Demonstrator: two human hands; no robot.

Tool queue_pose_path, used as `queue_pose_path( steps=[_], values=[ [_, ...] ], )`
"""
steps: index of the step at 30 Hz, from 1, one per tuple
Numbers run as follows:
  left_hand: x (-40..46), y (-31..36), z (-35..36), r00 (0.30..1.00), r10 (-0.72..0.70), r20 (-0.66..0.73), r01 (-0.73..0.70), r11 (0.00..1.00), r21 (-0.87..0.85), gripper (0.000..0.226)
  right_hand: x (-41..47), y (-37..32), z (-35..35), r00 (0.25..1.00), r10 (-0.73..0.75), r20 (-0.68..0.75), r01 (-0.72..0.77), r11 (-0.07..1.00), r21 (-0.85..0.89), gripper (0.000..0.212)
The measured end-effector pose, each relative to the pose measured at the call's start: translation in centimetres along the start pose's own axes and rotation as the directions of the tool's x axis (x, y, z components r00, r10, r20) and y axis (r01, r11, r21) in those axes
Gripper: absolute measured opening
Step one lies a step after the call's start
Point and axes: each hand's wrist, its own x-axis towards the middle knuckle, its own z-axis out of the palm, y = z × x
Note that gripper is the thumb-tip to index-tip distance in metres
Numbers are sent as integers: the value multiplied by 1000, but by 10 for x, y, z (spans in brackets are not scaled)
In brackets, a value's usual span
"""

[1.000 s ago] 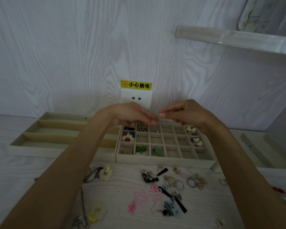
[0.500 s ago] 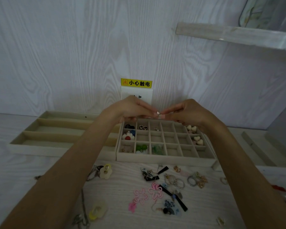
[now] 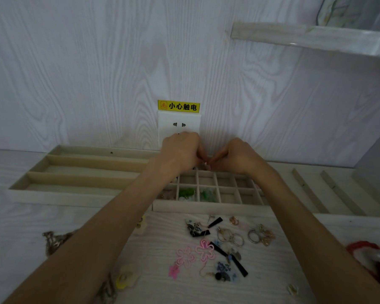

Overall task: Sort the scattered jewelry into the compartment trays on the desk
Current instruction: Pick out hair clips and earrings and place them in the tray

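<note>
A tiny pale piece of jewelry (image 3: 206,164), too small for its orientation to be told, is pinched between the fingertips of the left hand (image 3: 181,153) and right hand (image 3: 235,155), above the back row of the gridded compartment tray (image 3: 208,208). Green beads (image 3: 186,192) are seen in a front compartment; pink flower earrings (image 3: 194,255) and rings (image 3: 230,236) are scattered on the desk (image 3: 20,227) in front, a long-slot tray (image 3: 59,194) lying to the left.
</note>
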Motion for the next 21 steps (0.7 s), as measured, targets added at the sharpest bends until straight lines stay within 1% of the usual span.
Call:
queue_pose_path(
  steps=[2, 6, 8, 12, 17, 21],
  values=[
    [-1, 1, -1, 1000, 5, -13, -5, 1000, 26, 18, 0, -1, -1, 999, -3, 33, 3, 1000, -9, 20],
    [-2, 6, 3, 998, 18, -54, -11, 992, 127, 21, -3, -4, -12, 989, -3, 150, 7, 1000, -22, 22],
    [-2, 9, 5, 997, 24, -70, -13, 987, 157, 21, -4, -4, -21, 991, -1, 134, 1, 1000, -2, 20],
    [-3, 9, 7, 996, 27, -87, -14, 989, 147, 21, -5, 1, -34, 997, 31, 66, -34, 998, 46, 16],
    [-1, 8, 7, 996, 8, -93, 0, 996, 86, 18, -7, 0, -38, 997, 41, 63, -44, 997, 61, 16],
    [0, 7, 7, 995, 21, -96, -11, 995, 100, 18, -10, -2, -41, 997, 41, 68, -44, 998, 52, 15]
  ],
)
